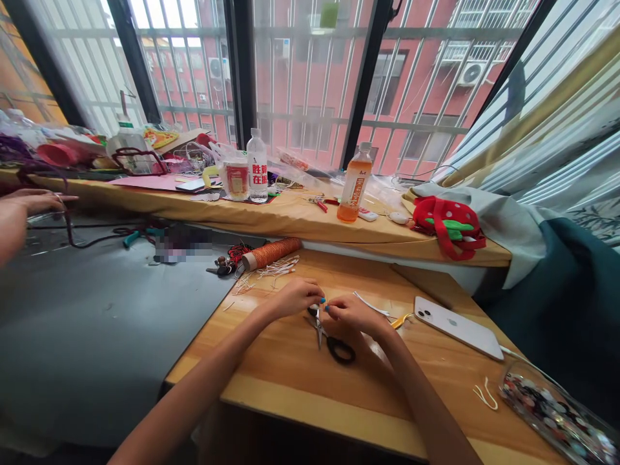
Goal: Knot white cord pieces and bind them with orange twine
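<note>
My left hand (301, 297) and my right hand (357, 312) are close together above the wooden table, thumbs and fingers pinched. Bright blue spots show at the fingertips of both; whether these are painted nails or small beads I cannot make out. Anything thin held between the fingers is too small to see. Just below the hands lies a pair of black-handled scissors (341, 351), its blades partly spread and one handle half hidden by my left hand. A white cord (371, 304) and a yellow strip (401, 321) rest beside my right hand.
A phone (460, 328) lies at the right, near a clear box of beads (557, 407). Behind are an orange thread spool (274, 252) and white cords (274, 271). Bottles, including an orange drink (355, 187), stand on the sill. Another person's hand (36, 201) holds dark cord at left.
</note>
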{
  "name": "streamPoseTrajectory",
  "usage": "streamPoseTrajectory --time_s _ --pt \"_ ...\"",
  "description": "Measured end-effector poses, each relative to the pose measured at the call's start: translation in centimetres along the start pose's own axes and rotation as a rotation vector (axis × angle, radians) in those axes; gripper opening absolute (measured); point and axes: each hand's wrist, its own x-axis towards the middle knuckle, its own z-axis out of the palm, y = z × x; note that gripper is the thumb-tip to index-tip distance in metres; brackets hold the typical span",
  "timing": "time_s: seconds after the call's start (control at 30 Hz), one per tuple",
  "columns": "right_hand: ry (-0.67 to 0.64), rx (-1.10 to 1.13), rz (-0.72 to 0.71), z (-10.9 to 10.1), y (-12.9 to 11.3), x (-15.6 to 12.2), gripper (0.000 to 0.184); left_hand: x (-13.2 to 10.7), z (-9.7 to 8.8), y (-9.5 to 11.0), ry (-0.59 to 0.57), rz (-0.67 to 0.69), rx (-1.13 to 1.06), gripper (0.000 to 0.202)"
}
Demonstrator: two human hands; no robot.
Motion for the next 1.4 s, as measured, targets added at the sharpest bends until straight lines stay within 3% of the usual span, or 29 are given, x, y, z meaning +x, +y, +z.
streamPoseTrajectory --time_s 0.13,0.23,0.37,0.47,0.57,0.73,0.83,0.9,0.97,1.03,1.1,1.27,1.4 --pt "0.389 -0.086 0.055 0.6 0.1 0.5 0.024 -0.2 1.6 0.4 0.244 0.012 0.168 0.023" --pt "0.474 -0.007 0.036 0.8 -0.1 0.6 0.027 0.0 2.2 0.3 0.323 -0.046 0.0 0.02" --pt "0.419 0.062 -0.05 0.9 0.1 0.6 0.026 0.6 1.9 -0.4 0.235 -0.243 -0.335 0.015" --pt "0.361 0.079 -0.087 0.6 0.2 0.5 0.026 0.7 1.6 -0.6 0.233 -0.277 -0.473 0.023" --pt "0.333 0.101 -0.104 0.2 0.1 0.3 0.028 0.5 1.4 -0.4 0.254 -0.218 -0.425 0.042" --pt "0.259 0.17 -0.085 0.2 0.2 0.2 0.031 0.2 1.8 -0.3 0.274 -0.118 -0.187 0.024" --pt "0.169 0.279 0.001 0.3 0.8 0.5 0.035 0.3 1.7 -0.7 0.268 -0.189 -0.208 0.022" --pt "0.236 0.369 0.096 0.1 1.2 0.7 0.038 0.4 1.5 -0.8 0.258 -0.276 -0.254 0.02" --pt "0.409 0.448 0.162 -0.3 1.7 0.7 0.04 0.6 1.3 -0.7 0.25 -0.349 -0.298 0.02" --pt "0.574 0.505 0.164 -0.8 1.9 0.6 0.041 0.6 1.1 -0.7 0.238 -0.391 -0.337 0.021" --pt "0.659 0.544 0.122 -1.3 1.9 0.4 0.042 0.6 1.0 -0.6 0.224 -0.408 -0.366 0.022" --pt "0.623 0.634 0.085 -1.7 0.7 0.1 0.043 0.6 0.8 -0.3 0.227 -0.409 -0.392 0.025" --pt "0.454 0.665 0.024 -1.3 -0.3 -0.1 0.053 0.5 0.6 0.0 0.278 -0.386 -0.365 0.024"
